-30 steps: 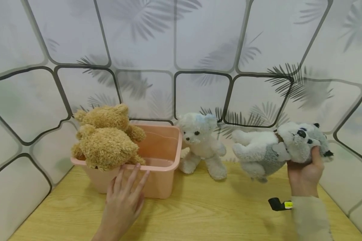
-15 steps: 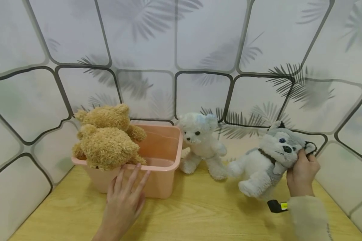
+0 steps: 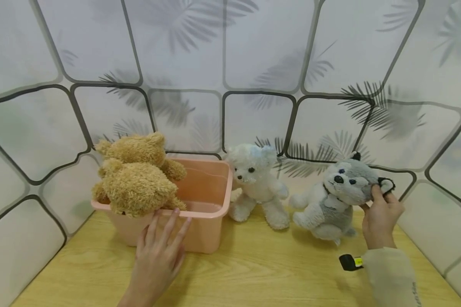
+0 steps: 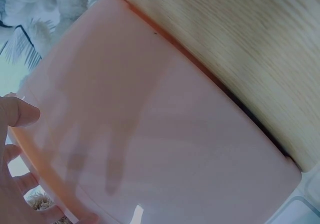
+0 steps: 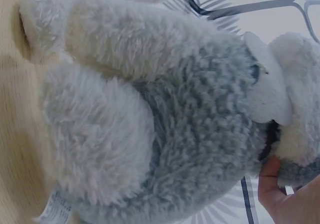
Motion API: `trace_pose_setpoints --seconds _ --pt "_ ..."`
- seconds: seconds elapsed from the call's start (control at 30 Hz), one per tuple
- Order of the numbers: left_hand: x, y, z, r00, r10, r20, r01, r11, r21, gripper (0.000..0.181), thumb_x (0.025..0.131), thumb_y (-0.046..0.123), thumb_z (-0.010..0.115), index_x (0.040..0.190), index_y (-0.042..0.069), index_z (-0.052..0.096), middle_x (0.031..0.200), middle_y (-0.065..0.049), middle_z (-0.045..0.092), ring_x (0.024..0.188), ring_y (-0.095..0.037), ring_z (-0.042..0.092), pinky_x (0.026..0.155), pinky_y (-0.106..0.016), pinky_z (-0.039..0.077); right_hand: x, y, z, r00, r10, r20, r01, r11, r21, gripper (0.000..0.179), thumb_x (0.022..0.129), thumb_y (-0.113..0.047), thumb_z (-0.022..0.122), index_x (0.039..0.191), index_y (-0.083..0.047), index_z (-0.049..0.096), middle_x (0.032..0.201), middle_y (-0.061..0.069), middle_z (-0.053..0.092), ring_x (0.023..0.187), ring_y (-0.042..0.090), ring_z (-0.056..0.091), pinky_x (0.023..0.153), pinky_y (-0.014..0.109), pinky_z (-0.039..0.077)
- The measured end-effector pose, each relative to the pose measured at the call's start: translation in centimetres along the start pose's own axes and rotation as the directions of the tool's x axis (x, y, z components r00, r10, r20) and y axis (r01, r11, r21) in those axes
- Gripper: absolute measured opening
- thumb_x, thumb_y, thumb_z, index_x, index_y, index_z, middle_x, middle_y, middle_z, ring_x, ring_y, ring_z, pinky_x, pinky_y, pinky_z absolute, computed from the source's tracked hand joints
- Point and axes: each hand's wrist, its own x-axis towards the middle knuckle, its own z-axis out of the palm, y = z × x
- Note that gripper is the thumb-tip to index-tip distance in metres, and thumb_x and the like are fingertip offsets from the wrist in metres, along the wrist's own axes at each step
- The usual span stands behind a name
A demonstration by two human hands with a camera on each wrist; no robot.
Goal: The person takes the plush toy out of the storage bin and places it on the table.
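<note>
My right hand (image 3: 382, 219) grips the side of the head of a grey-and-white plush husky (image 3: 332, 213), near one black-edged ear. The husky sits tilted low over the table, its face turned left. In the right wrist view, its grey furry body (image 5: 200, 108) fills the frame, with my fingers beside its neck. My left hand (image 3: 157, 256) rests with extended fingers against the front rim of a pink plastic bin (image 3: 203, 232). Two tan plush bears (image 3: 138, 187) lie piled in the bin's left side. The left wrist view shows the bin's wall (image 4: 150, 108) and my fingertips along its rim.
A white plush bear (image 3: 255, 187) sits upright between the bin and the husky, against the patterned wall cloth (image 3: 261, 119). A black device with a yellow label (image 3: 351, 262) sits by my right wrist. Wood-grain table surface (image 3: 269, 273) lies in front.
The plush husky has turned from lying sideways to a more upright sitting pose, lower and slightly left. My right hand moved left with it. My left hand has stayed put.
</note>
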Motion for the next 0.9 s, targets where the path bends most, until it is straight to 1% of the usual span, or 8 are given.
trace_pose_setpoints --seconds 0.2,0.3,0.5,0.57,0.63,0.77,0.87,0.9 --pt "-0.1 0.0 0.0 1.000 -0.001 0.000 0.001 1.000 -0.004 0.050 0.106 0.032 0.029 0.146 0.014 0.053 0.152 -0.017 0.046 0.123 -0.056 0.047 0.076 -0.071 0.049 -0.1 0.3 0.4 0.999 -0.016 0.044 0.019 0.998 -0.056 0.023 0.099 -0.003 0.061 0.117 0.004 0.072 0.125 0.011 0.058 0.109 0.019 0.059 0.057 0.026 0.058" --pt "-0.1 0.0 0.1 1.000 0.001 -0.002 -0.001 1.000 -0.003 0.050 0.106 0.032 0.029 0.146 0.014 0.053 0.152 -0.017 0.046 0.124 -0.056 0.046 0.076 -0.071 0.049 -0.2 0.7 0.6 0.998 -0.032 0.063 0.040 0.991 -0.129 0.023 0.099 -0.002 0.059 0.116 0.005 0.072 0.123 0.010 0.058 0.109 0.017 0.058 0.057 0.024 0.058" --pt "-0.2 0.0 0.2 1.000 0.005 -0.004 -0.005 1.000 -0.006 0.050 0.105 0.032 0.030 0.147 0.014 0.053 0.153 -0.017 0.045 0.124 -0.055 0.047 0.076 -0.071 0.049 -0.3 1.5 0.7 0.995 -0.042 0.090 0.064 0.963 -0.261 0.022 0.100 -0.001 0.057 0.113 0.000 0.075 0.116 0.004 0.061 0.109 0.013 0.057 0.061 0.019 0.057" --pt "-0.1 0.0 0.2 1.000 0.006 -0.004 -0.006 1.000 -0.005 0.051 0.105 0.032 0.030 0.147 0.014 0.052 0.153 -0.017 0.045 0.124 -0.055 0.047 0.076 -0.070 0.049 -0.3 1.7 0.7 0.995 -0.045 0.087 0.069 0.952 -0.299 0.023 0.100 0.000 0.057 0.114 0.000 0.075 0.116 0.002 0.062 0.110 0.012 0.057 0.064 0.018 0.057" --pt "-0.1 0.0 0.2 1.000 0.005 -0.001 -0.005 1.000 -0.006 0.051 0.106 0.032 0.030 0.147 0.014 0.052 0.153 -0.017 0.045 0.124 -0.056 0.046 0.076 -0.071 0.049 -0.3 1.9 0.6 0.996 -0.044 0.081 0.069 0.940 -0.334 0.025 0.100 0.000 0.057 0.120 0.001 0.072 0.118 0.001 0.063 0.110 0.011 0.056 0.065 0.016 0.056" --pt "0.0 0.0 0.2 1.000 0.005 0.002 -0.005 1.000 -0.007 0.051 0.106 0.033 0.029 0.147 0.014 0.052 0.154 -0.017 0.044 0.125 -0.056 0.046 0.077 -0.071 0.049 -0.4 2.2 0.5 0.995 -0.023 0.099 0.065 0.895 -0.441 0.035 0.102 -0.002 0.056 0.135 0.007 0.059 0.116 -0.004 0.062 0.105 0.006 0.057 0.068 0.012 0.054" --pt "0.0 0.0 0.2 1.000 0.005 -0.006 -0.005 1.000 -0.009 0.050 0.106 0.032 0.029 0.146 0.014 0.053 0.153 -0.017 0.045 0.125 -0.056 0.046 0.076 -0.071 0.048 -0.3 2.8 0.4 0.991 -0.003 0.136 0.074 0.855 -0.514 0.038 0.103 -0.003 0.054 0.139 0.010 0.054 0.110 -0.011 0.063 0.099 0.002 0.056 0.069 0.011 0.052" --pt "0.0 0.0 0.2 1.000 0.006 -0.008 -0.006 1.000 -0.009 0.050 0.106 0.032 0.029 0.146 0.014 0.053 0.153 -0.017 0.046 0.124 -0.056 0.046 0.076 -0.071 0.049 -0.3 3.0 0.3 0.989 -0.001 0.147 0.078 0.851 -0.519 0.037 0.103 -0.003 0.054 0.138 0.009 0.055 0.107 -0.013 0.063 0.098 0.001 0.057 0.069 0.011 0.052"
